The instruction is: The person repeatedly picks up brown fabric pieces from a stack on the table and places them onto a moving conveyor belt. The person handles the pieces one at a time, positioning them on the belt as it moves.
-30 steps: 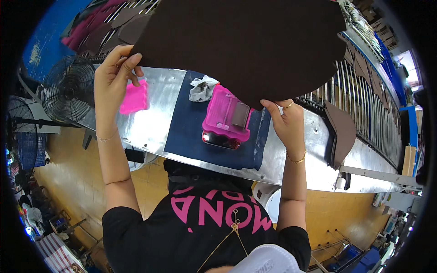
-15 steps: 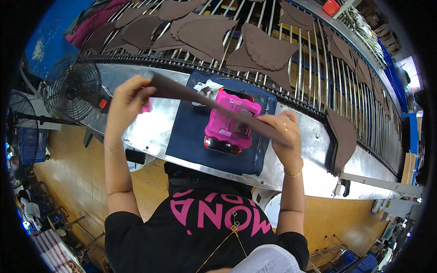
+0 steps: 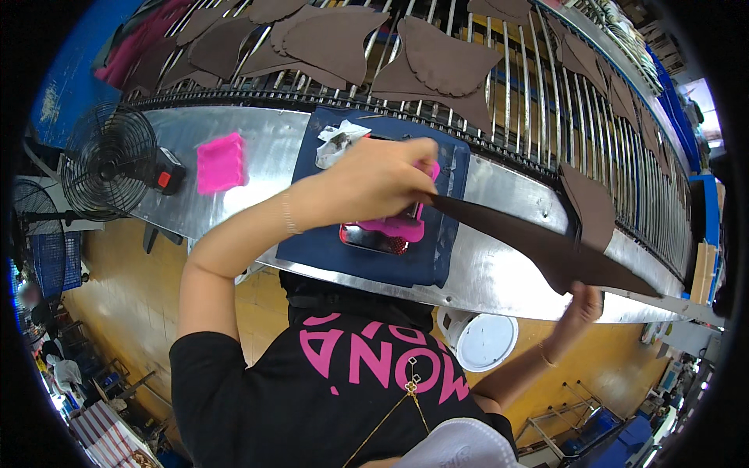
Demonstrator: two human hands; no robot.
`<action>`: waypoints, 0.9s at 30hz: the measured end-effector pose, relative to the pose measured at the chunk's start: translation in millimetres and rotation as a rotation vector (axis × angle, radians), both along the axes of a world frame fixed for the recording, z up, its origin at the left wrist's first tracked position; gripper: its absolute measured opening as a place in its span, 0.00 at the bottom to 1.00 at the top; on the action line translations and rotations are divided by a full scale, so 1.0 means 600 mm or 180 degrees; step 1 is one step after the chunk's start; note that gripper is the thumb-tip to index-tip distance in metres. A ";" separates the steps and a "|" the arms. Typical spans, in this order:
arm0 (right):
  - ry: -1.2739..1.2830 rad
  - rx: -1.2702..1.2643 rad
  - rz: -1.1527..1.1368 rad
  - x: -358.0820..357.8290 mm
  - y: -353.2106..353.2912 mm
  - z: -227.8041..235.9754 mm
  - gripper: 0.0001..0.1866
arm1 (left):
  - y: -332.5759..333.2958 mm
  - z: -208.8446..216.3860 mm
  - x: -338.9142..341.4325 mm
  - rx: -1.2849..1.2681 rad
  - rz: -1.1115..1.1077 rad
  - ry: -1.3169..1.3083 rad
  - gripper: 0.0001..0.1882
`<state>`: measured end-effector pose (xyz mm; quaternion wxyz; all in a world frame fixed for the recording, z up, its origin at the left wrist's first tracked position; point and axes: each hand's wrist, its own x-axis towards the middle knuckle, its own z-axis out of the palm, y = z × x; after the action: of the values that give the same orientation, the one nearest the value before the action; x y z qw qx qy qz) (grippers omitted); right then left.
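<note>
Fan (image 3: 109,162): stands at the table's left end, well apart from both hands.
Pink block (image 3: 221,162): lies on the bare metal table (image 3: 499,269), left of the dark blue mat (image 3: 367,253).
Left hand (image 3: 374,181): fingers closed around the left end of the brown leather piece (image 3: 538,246), above the mat and the pink tool (image 3: 390,228).
Brown leather piece: held edge-on in the air, long axis running from the mat down-right toward the table's right front edge; it hangs between the two hands.
Right hand (image 3: 581,304): fingers pinch the piece's right end from below, at the table's front edge.
Rack (image 3: 515,86): beyond the table's far edge, carrying more brown cut pieces.
</note>
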<state>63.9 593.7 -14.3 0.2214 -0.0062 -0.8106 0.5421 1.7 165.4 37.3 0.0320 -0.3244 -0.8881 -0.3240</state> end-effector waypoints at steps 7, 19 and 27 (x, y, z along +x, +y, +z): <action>-0.0091 0.1749 -0.0428 -0.048 0.007 0.275 0.10 | 0.042 0.095 -0.099 0.1599 -0.0114 -0.0019 0.40; 0.1070 0.4155 0.1014 -0.324 -0.227 0.371 0.08 | -0.001 0.008 -0.204 0.1384 0.0524 -0.1021 0.10; 0.1784 0.2557 -0.0542 -0.325 -0.240 0.373 0.09 | -0.065 -0.144 -0.427 0.4143 0.1392 -0.1748 0.16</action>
<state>-131.3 449.6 209.3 0.4591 0.1594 -0.8614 0.1477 -254.2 126.4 -49.0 0.0584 0.0374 -0.5367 -0.8409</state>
